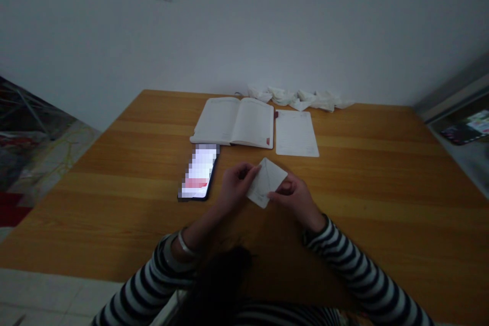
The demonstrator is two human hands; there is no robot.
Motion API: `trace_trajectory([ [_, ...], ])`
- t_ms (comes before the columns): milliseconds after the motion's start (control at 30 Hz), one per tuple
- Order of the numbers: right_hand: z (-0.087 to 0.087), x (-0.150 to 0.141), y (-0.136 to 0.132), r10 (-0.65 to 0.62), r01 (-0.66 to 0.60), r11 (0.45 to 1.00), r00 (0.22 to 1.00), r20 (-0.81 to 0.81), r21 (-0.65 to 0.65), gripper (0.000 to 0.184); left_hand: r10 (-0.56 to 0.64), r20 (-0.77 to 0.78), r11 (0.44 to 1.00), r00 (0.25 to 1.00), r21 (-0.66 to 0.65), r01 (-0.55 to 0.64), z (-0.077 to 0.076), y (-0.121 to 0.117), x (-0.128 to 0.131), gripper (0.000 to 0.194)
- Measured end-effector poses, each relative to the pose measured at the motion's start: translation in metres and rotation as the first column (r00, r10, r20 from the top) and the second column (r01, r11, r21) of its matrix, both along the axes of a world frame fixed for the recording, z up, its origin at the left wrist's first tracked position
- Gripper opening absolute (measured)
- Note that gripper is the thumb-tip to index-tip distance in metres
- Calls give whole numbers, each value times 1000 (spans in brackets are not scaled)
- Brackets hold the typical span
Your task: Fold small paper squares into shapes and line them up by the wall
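Observation:
A folded piece of white paper (266, 181) is held just above the wooden table (114, 198) in front of me. My left hand (235, 187) pinches its left edge with closed fingers. My right hand (292, 195) grips its lower right side, fingers curled around it. Both sleeves are striped black and white, and a bracelet sits on my left wrist.
A lit phone (199, 172) lies left of my hands. Behind it an open notebook (234, 121) and a loose white sheet (296, 133) lie flat. Several folded white paper pieces (298, 97) line the far edge by the wall. A shelf (464, 130) stands at right.

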State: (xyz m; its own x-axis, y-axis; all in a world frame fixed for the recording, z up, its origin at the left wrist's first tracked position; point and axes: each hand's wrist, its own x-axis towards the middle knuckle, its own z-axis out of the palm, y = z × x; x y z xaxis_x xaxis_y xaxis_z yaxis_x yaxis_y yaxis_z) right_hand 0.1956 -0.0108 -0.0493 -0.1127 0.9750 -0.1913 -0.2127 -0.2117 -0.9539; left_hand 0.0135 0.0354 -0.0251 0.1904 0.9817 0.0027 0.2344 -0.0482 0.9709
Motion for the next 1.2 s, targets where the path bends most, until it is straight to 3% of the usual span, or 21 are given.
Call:
trace_trajectory([
  [167,1,12,5,-239,221,966,960,143,133,38,-100,65,990,993,-88,106,-3,6,-4,28],
  [333,10,17,2,-411,290,887,851,326,360,16,-209,3,970,978,-123,207,-7,6,-5,28],
  [400,14,20,-1,-467,226,832,778,420,507,8,-212,29,962,977,-172,214,-6,7,-5,28],
  [500,18,24,-3,-530,30,716,674,514,698,9,-174,140,958,975,-204,200,-2,8,-6,27],
  [600,20,28,-3,-596,-136,600,581,554,788,15,-140,198,973,970,-152,171,0,8,-8,22],
  [667,21,29,-3,-631,-181,543,556,541,820,19,-118,182,986,976,-96,137,-1,8,-8,16],
  [767,23,31,-4,-688,-154,497,531,496,854,17,-121,158,992,980,-18,125,-3,6,-9,12],
  [867,21,32,-6,-675,-121,520,548,494,845,14,-149,176,989,973,1,151,0,4,-10,8],
  [967,14,31,-6,-556,-69,625,660,505,777,21,-134,216,989,967,-30,144,5,5,-11,4],
  [1100,3,24,-5,-402,106,796,829,389,596,17,-108,282,987,953,-81,136,8,6,-10,4],
  [1200,2,17,-3,-405,234,843,869,285,484,8,-73,300,989,951,-104,109,9,5,-7,6],
])
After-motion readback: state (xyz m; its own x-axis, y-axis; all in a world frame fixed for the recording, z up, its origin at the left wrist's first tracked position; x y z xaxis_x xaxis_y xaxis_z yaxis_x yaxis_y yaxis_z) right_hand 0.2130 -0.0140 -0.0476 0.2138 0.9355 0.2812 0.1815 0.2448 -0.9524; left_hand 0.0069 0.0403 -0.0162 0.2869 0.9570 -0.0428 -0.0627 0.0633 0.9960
